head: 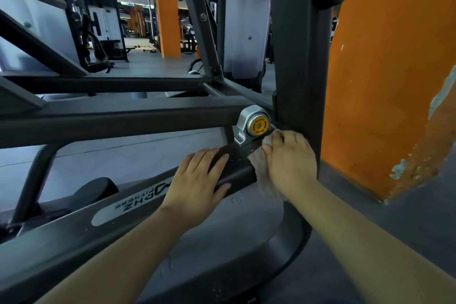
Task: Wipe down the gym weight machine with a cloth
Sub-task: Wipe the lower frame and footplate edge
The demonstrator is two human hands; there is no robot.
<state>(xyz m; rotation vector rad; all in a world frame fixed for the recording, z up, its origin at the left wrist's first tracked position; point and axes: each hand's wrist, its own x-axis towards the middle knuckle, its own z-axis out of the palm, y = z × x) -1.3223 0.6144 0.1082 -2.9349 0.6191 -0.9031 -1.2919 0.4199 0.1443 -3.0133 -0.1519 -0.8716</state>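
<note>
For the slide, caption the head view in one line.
Right hand presses a cloth onto the machine frame below the yellow pivot cap; left hand rests alongside.

We're seeing an orange pillar (385,96) standing right, paint peeling near its base. Another orange column (165,7) is rising far centre. Other gym machines (103,29) are sitting far left on grey floor (153,61).
</note>
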